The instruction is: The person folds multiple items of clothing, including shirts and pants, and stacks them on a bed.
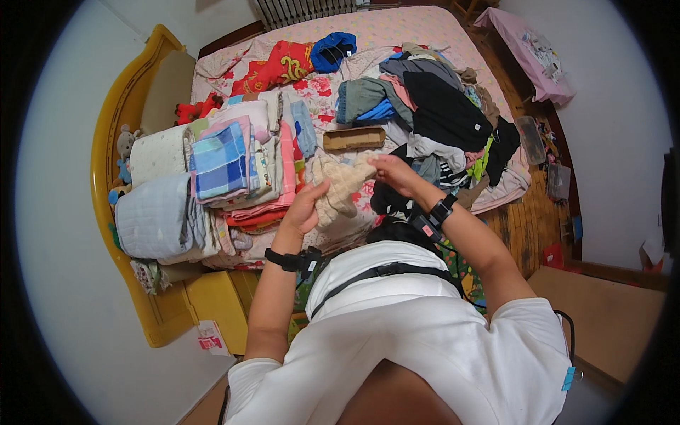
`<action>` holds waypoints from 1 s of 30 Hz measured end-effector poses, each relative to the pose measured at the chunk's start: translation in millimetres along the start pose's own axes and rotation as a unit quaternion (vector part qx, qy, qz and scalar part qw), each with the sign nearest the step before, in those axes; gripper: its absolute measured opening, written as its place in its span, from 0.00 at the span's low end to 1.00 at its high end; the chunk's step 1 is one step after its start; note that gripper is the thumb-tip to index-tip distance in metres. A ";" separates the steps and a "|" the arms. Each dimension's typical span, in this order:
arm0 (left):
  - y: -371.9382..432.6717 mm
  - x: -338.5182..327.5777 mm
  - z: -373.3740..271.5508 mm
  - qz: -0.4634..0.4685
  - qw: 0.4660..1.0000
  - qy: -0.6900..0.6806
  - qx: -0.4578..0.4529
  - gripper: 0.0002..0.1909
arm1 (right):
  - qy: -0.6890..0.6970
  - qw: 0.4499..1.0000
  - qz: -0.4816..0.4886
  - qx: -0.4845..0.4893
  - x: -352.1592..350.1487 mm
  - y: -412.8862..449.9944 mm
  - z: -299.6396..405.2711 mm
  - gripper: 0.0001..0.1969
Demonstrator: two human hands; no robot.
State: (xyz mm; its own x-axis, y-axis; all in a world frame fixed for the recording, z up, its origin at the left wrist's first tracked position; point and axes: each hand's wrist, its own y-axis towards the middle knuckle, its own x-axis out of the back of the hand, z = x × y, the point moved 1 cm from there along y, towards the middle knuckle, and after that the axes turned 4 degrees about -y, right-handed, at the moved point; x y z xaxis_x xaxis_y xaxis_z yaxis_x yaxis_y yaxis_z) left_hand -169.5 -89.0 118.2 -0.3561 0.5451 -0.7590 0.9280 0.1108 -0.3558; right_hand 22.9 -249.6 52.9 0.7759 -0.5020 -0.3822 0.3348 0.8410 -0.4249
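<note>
A cream, fuzzy piece of cloth [340, 180], perhaps a small garment, is stretched between my two hands above the near side of the bed. My left hand [308, 206] grips its left edge, with the thumb on top. The upper right end is pinched in the fingers of my right hand [394, 172]. Just beyond the cloth lies an open cardboard box [354, 139]. Folded bedding, topped by a blue plaid cloth [220, 159], is stacked left of my left hand. A loose heap of clothes with a black garment [446, 109] lies beyond my right hand.
Red patterned fabric [276, 66] and a blue garment [333, 52] lie farther back on the bed. A yellow headboard [109, 122] with stuffed toys [126, 143] bounds the left. Clear plastic bins [530, 139] stand on the wooden floor at right, near a pink-covered table [523, 48].
</note>
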 end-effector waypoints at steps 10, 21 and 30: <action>6.1 91.3 -1.6 -0.162 0.974 -0.137 -0.077 0.18 | -0.093 0.976 -0.155 0.120 34.3 -27.2 41.6 0.09; -13.3 106.5 -33.0 -0.261 0.938 0.212 -0.082 0.11 | -0.040 0.985 -0.157 0.059 34.9 -50.5 31.6 0.03; -39.9 46.2 -36.8 -0.200 0.836 0.426 -0.280 0.10 | -0.078 0.922 -0.254 0.281 28.8 -88.0 31.4 0.08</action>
State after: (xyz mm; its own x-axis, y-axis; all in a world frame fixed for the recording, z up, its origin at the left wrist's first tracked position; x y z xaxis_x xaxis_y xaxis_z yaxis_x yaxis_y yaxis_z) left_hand -219.0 -37.7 117.4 -0.6650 0.7388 0.1094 0.7436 0.6686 0.0042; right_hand 32.6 -331.7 105.1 0.4949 -0.8620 -0.1096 0.8667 0.4987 -0.0085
